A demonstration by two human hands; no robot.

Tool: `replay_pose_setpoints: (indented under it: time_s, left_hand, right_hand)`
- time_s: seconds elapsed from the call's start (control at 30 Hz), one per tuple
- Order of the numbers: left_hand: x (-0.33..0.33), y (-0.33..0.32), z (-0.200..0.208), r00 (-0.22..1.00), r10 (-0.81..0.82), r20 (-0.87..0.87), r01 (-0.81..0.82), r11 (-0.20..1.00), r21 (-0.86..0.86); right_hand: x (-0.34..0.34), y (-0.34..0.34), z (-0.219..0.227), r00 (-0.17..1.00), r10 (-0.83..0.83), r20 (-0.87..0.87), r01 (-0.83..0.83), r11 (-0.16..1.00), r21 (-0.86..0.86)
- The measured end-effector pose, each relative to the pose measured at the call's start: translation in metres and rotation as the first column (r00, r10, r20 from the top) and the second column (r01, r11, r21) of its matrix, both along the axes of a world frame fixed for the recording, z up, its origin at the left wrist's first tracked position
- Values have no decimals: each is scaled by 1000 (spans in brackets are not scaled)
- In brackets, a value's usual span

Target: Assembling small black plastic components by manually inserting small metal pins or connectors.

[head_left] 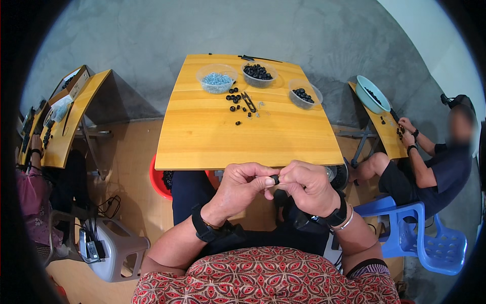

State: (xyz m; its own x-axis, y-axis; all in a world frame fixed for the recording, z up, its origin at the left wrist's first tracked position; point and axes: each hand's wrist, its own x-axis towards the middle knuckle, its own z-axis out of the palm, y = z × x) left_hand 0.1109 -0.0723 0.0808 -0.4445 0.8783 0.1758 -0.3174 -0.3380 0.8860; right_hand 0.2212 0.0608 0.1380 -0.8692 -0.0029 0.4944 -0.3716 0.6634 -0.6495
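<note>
My left hand (pixel 242 188) and my right hand (pixel 310 186) meet in front of my lap, just below the near edge of the yellow wooden table (pixel 217 142). Together they pinch one small black bead (pixel 274 179) between thumbs and fingertips. On the table's far half stand a clear bowl of pale blue beads (pixel 217 79), a clear bowl of black beads (pixel 258 73) and a second bowl of black beads (pixel 304 95). Several loose black beads (pixel 234 97) and small black snips (pixel 248 101) lie between the bowls.
A red basin (pixel 158 183) sits on the floor under the table. At the right a seated person (pixel 430 162) works at another table with a teal bowl (pixel 371 93), beside a blue plastic chair (pixel 430 243). A grey stool (pixel 114 248) and a second yellow table (pixel 66 126) stand left.
</note>
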Motion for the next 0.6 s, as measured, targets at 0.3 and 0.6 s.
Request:
replay_pose_setpoints:
  time_s: [0.3,0.6]
  left_hand:
    - [9,6,-1,989,145,-34,-144,989,35]
    - [5,7,-3,980,23,196,-33,998,46]
  right_hand:
    - [1,-7,-12,990,-141,27,143,984,-104]
    - [2,-4,-14,982,-146,122,174,947,-270]
